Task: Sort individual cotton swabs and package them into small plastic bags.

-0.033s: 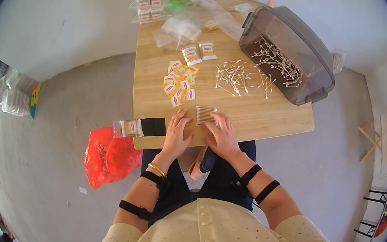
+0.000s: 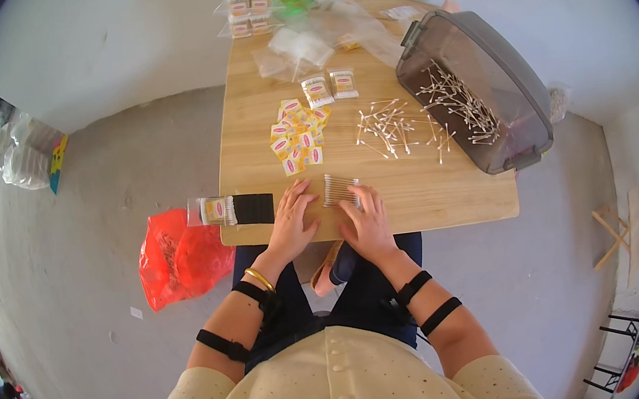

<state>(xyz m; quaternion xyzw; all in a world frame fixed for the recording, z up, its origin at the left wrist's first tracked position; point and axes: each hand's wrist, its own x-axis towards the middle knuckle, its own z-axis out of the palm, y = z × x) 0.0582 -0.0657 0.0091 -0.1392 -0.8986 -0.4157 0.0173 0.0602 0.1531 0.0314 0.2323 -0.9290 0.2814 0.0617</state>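
A row of cotton swabs (image 2: 338, 188) lies side by side on the wooden table near its front edge. My right hand (image 2: 369, 224) rests at the right end of that row, fingertips touching or just beside it, thumb apart from the fingers. To the left of the swabs, my left hand (image 2: 291, 225) lies on the table with its fingers apart and nothing in them. Beyond the hands is a spread of small yellow and white cards (image 2: 297, 137). A loose heap of cotton swabs (image 2: 386, 127) lies to the right of the cards.
A grey lidless bin (image 2: 516, 76) lies tipped at the right, swabs spilling from it. Two filled packets (image 2: 317, 91) and clear bags (image 2: 297, 47) sit farther back. A black block with a packet (image 2: 253, 208) lies at the left edge, above a red bag (image 2: 183, 260).
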